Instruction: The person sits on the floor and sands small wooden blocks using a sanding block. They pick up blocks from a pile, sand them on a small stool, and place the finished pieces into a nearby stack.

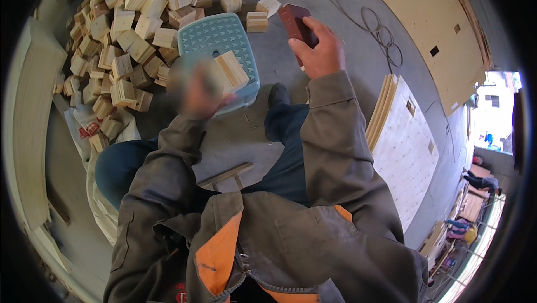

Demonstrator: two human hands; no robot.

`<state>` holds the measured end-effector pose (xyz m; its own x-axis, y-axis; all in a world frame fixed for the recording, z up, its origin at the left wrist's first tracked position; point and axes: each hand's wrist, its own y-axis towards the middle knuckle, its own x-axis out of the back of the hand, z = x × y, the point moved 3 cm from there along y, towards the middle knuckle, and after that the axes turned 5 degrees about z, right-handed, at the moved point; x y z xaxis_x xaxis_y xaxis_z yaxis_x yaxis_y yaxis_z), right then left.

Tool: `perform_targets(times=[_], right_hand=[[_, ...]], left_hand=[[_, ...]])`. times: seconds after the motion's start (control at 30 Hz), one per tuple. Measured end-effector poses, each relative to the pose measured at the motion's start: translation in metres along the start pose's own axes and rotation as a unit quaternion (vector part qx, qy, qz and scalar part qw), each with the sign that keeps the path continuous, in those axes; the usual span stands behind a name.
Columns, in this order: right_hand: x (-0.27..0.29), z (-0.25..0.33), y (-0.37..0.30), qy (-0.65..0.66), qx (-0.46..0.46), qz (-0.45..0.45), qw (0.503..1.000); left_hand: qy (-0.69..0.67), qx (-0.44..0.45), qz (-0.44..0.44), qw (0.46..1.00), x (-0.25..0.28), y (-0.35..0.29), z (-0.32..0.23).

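Note:
A pale layered wooden block (pixel 231 71) is at the front part of a light blue plastic stool (pixel 246 46) with a patterned top. My left hand (pixel 202 93) grips this block from its left side, the thumb along its near edge. A blurred patch covers most of the left fingers. Raised to the right of the stool, my right hand (pixel 321 48) is closed around a dark reddish-brown, brick-shaped block (pixel 297 23), thumb on the near side and fingers over the far side. The two blocks are apart.
A large heap of wooden blocks (pixel 126 40) lies left of and behind the stool, with a few loose blocks (pixel 257 22) beyond it. Stacked plywood sheets (pixel 405 146) lie at right, a larger board (pixel 430 29) behind them. A thin cable (pixel 380 34) coils on the floor.

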<state>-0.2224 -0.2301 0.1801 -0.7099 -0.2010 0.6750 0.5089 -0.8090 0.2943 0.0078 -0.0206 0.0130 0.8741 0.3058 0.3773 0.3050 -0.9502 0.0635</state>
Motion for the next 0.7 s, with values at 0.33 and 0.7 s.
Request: perform_targets(times=[0.33, 0.7], right_hand=[[0.019, -0.004, -0.008, 0.019, -0.036, 0.04, 0.998], [0.036, -0.021, -0.012, 0.005, -0.044, 0.053, 0.998]], left_hand=[[0.118, 0.001, 0.002, 0.993, 0.006, 0.006, 0.02], [0.143, -0.105, -0.047, 0.983, -0.003, 0.02, -0.035]])
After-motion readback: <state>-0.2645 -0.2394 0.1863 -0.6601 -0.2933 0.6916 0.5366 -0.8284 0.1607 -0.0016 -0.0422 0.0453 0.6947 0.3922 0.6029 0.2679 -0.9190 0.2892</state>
